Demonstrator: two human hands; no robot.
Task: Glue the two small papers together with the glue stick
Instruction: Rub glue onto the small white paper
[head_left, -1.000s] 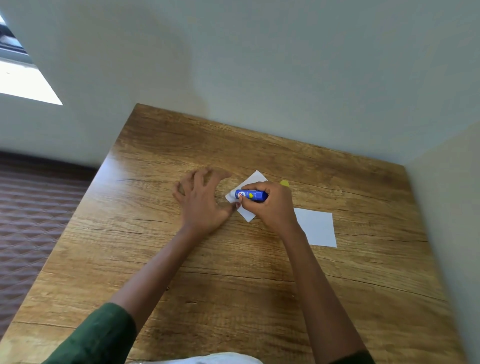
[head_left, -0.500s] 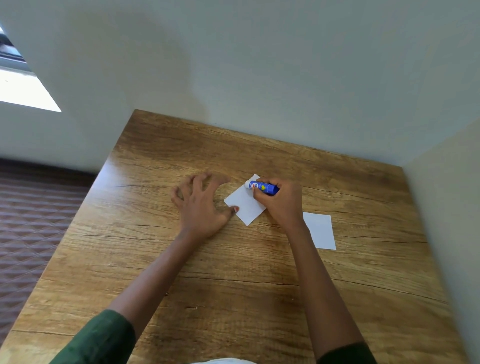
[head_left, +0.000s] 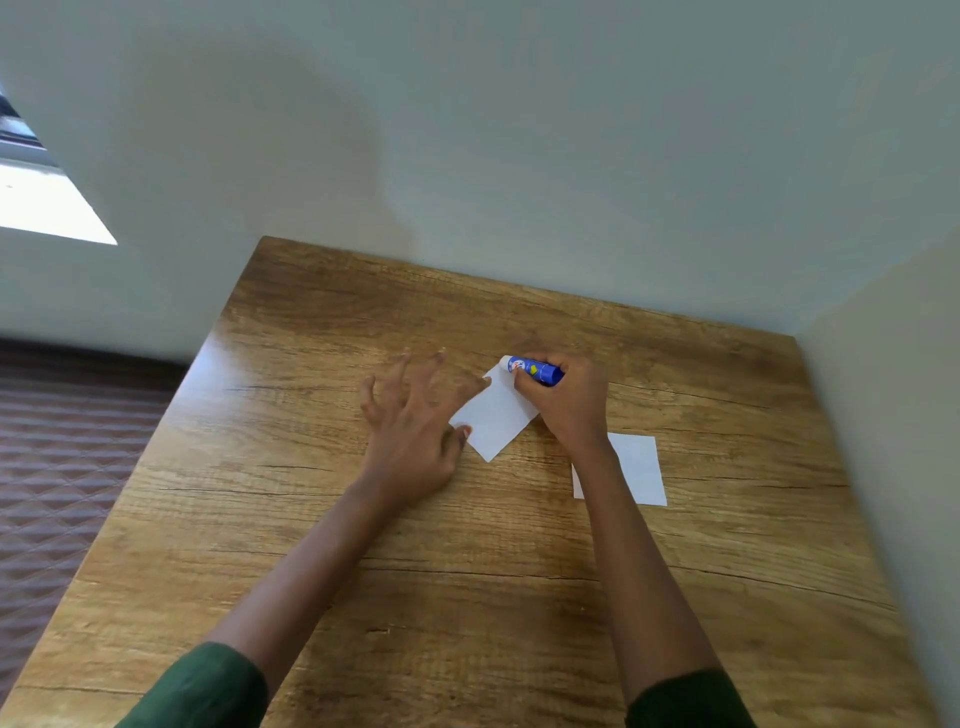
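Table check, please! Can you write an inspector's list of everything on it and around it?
Surface: wooden table, pushed into a wall corner.
Job's things: tilted paper lying flat; second paper to its right, apart, partly hidden by the right forearm; blue glue stick, tip at the tilted paper's far corner.
Clutter: nothing seen.
Hands: left hand spread, thumb pressing the tilted paper's edge; right hand grips the glue stick.
Cables: nothing seen.
Surroundings: pale walls; brown quilted surface on the left; bright window.

Left hand (head_left: 415, 434) splayed flat; right hand (head_left: 569, 402) curled
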